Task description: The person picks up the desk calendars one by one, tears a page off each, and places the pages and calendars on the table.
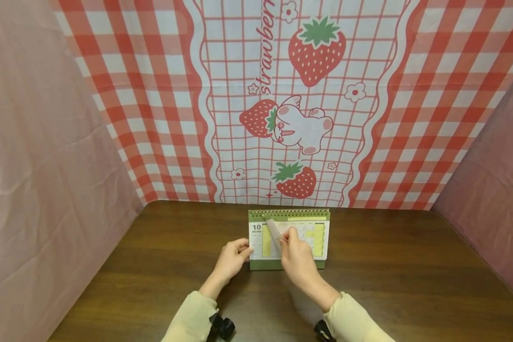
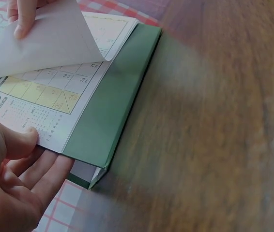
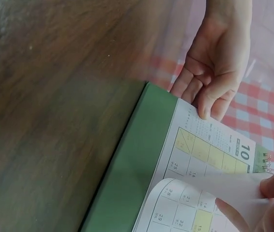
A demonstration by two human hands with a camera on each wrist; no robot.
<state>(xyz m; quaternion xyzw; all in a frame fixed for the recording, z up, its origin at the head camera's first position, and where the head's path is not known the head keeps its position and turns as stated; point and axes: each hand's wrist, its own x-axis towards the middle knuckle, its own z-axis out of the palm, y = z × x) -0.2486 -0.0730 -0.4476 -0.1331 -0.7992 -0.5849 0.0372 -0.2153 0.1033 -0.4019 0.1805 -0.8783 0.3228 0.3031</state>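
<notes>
A green-backed desk calendar [image 1: 265, 264] stands upright on the table, spiral binding along its top, with a page marked 10 facing the front. My left hand [image 1: 230, 260] holds its left edge; in the left wrist view the thumb lies on the front and the fingers reach behind the board. With thumb and fingertips my right hand [image 1: 298, 259] pinches a loose page [image 2: 50, 43], which is lifted off the sheet beneath and curls over toward the left. The right wrist view shows the date grid on that page's [image 3: 183, 208] printed side.
The brown wooden table [image 1: 166, 247] spreads around the calendar. Behind it hangs a red-and-white checked cloth [image 1: 166, 118] with strawberry prints. Pink drapes [image 1: 47, 166] close off both sides. A black wrist device [image 1: 222, 327] sits by the left sleeve.
</notes>
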